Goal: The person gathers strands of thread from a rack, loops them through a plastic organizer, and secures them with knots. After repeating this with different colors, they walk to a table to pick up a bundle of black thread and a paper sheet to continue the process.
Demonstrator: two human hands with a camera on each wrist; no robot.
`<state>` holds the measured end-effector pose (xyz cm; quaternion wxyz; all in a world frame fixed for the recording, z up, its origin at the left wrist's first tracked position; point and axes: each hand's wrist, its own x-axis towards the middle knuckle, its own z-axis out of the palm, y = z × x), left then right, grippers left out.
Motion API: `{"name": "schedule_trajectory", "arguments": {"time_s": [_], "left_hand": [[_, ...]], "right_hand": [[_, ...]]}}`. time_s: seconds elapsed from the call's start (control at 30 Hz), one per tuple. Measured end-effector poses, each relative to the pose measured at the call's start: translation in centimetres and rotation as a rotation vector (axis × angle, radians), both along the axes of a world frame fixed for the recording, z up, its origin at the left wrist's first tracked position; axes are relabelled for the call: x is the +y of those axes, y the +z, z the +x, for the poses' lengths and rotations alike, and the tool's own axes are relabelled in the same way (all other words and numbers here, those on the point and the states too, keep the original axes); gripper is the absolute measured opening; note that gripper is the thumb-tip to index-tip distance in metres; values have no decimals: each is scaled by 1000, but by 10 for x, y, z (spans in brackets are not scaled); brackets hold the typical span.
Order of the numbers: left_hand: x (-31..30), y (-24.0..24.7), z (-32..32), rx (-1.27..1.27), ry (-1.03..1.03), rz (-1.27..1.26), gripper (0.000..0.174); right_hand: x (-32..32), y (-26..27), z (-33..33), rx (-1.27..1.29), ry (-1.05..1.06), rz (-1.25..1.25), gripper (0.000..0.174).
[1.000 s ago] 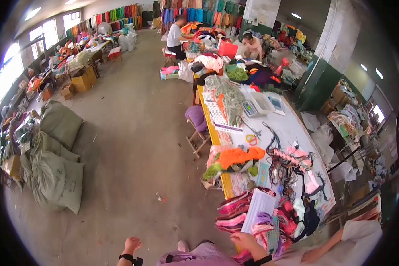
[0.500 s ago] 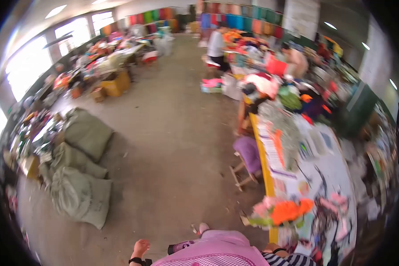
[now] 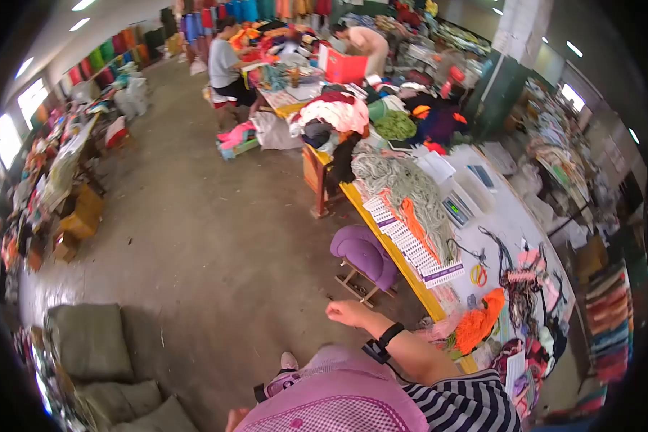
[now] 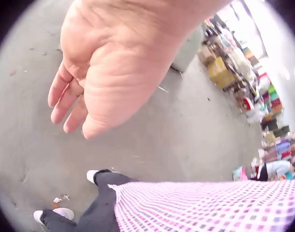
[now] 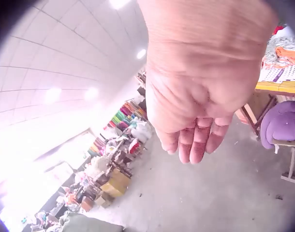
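My right hand (image 3: 349,313) is held out in front of the body, its fingers loosely bent and nothing in them. In the head view it is nearest to a stool with a purple cushion (image 3: 367,255) beside the long table (image 3: 475,241). The right wrist view shows the palm (image 5: 200,92) with relaxed fingers over the floor. At the bottom edge of the head view only part of my left hand (image 3: 237,417) shows. The left wrist view has this hand (image 4: 109,72) hanging loosely beside the checked pink apron (image 4: 210,203), holding nothing.
Orange yarn (image 3: 480,320), grey-green yarn (image 3: 403,187), a digital scale (image 3: 457,209) and scissors (image 3: 479,275) lie on the table. Stuffed sacks (image 3: 90,342) stand on the floor at left. Two people are at the far tables. Cardboard boxes (image 3: 83,212) sit by the left tables.
The head view has turned, and the sacks now sit lower at left. My right arm has swung forward into view beside the stool, while my left hand has dropped toward the bottom edge.
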<state>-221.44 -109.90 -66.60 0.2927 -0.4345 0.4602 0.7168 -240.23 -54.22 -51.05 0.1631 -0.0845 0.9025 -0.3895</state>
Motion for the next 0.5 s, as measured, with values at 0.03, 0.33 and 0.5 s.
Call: {"name": "schedule_trajectory", "arguments": {"time_s": [0.03, 0.33, 0.5], "left_hand": [[-3, 5, -31, -34, 29, 38, 21], [153, 114, -532, 889, -1200, -1140, 23], [359, 210, -680, 970, -899, -467, 18]], "right_hand": [[14, -15, 5, -37, -5, 45, 26], [138, -155, 84, -516, -465, 394, 27], [171, -222, 44, -645, -720, 175, 20]]}}
